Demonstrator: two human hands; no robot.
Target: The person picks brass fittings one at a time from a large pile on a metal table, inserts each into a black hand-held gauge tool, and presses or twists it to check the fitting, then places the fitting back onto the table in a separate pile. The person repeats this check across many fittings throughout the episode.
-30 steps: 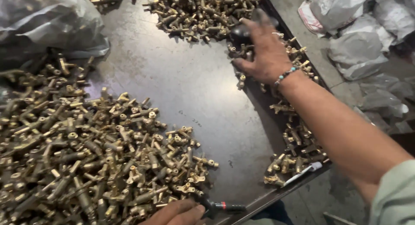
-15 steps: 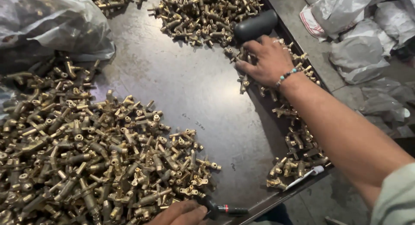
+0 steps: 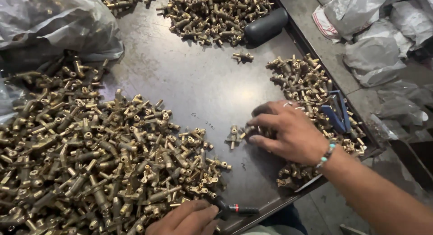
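Resting at the near edge, my left hand (image 3: 187, 218) curls around a black tool with a red band (image 3: 237, 210), beside the big heap of rough brass fittings (image 3: 90, 162). My right hand (image 3: 288, 133) lies half open, fingers spread on small T-shaped brass fittings (image 3: 234, 135) on the dark smooth metal table (image 3: 198, 81). Farther away lies a rounded black handle (image 3: 266, 25).

Small brass valve fittings (image 3: 235, 134) loose on the dark metal tray, beside fingers (image 3: 266, 121)
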